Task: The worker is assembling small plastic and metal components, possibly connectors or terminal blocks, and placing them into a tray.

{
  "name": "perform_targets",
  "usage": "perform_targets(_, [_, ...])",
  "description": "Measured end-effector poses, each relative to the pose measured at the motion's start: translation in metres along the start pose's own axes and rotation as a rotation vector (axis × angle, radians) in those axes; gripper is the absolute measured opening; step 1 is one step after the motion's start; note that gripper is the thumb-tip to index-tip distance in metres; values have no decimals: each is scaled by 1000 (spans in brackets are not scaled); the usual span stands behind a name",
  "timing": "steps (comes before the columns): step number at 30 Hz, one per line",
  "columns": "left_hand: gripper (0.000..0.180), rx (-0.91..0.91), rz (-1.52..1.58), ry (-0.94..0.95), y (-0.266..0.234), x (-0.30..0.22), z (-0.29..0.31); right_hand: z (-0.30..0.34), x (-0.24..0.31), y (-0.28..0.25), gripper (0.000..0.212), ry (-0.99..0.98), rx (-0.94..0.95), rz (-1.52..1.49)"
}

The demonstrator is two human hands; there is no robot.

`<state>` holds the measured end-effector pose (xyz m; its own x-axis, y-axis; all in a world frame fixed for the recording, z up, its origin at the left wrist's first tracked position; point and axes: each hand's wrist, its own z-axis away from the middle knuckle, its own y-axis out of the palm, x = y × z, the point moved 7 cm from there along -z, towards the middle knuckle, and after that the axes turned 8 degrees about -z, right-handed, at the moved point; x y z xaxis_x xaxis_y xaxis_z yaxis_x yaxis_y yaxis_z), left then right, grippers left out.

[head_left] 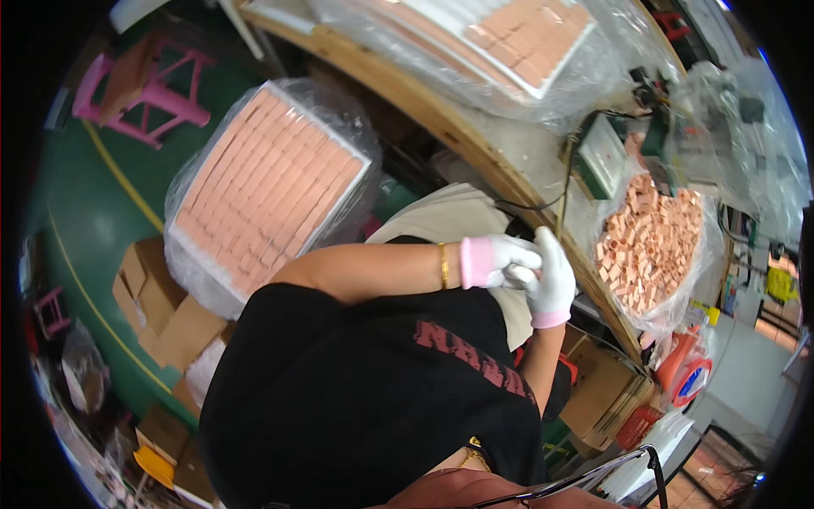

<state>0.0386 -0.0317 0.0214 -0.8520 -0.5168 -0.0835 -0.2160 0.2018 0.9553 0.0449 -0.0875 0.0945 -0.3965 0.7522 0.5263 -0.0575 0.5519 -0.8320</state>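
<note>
Both my hands wear white gloves with pink cuffs, and they meet in front of my body beside the workbench edge. My left hand [506,260] comes in from the left, a gold bracelet on its wrist. Its fingers are bent against the palm side of my right hand and seem to grip the white glove there. Standing upright against them, my right hand [552,280] has its fingers stretched out. Neither hand shows any other object. Nearest to the right hand is the heap of small peach-coloured blocks [649,246] on the bench.
A wooden-edged workbench [500,174] runs diagonally beside me. It bears a plastic-wrapped tray of peach blocks [534,47] and a green-and-white device [604,154]. Another wrapped tray [271,187] stands at left. Around are a pink stool [153,97], cardboard boxes [606,394] and an orange-red fan [687,373].
</note>
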Motion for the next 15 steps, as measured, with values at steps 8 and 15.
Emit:
perform_targets(8, [40,-203,-103,-104,-2,-18,-3,-15,-11,-19,37,-5,-169,39])
perform_targets(15, [44,-357,-375,-138,7,-31,-55,-13,-57,-59,28,23,-502,-493])
